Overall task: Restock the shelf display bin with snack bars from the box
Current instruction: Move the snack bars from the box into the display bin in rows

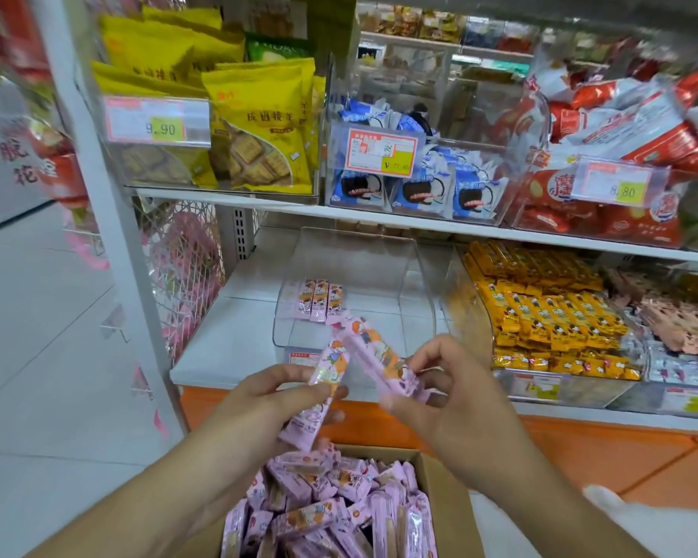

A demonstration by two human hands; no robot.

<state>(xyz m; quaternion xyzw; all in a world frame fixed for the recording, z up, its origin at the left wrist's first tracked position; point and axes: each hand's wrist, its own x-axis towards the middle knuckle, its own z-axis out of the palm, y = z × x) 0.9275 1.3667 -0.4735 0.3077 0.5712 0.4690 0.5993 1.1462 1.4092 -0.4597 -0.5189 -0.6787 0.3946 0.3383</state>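
A cardboard box at the bottom centre is full of pink-wrapped snack bars. Above it, my left hand grips a few pink bars that point up and down. My right hand pinches other pink bars that slant up to the left. Both hands hover in front of a clear display bin on the lower shelf. Three pink bars stand side by side at the bin's back left; the remainder of its floor shows bare.
A neighbouring bin of yellow-wrapped bars sits right of the clear bin, with pinkish packs further right. The upper shelf carries yellow biscuit bags, blue sandwich-cookie packs and red packs. A white upright and mesh basket stand left.
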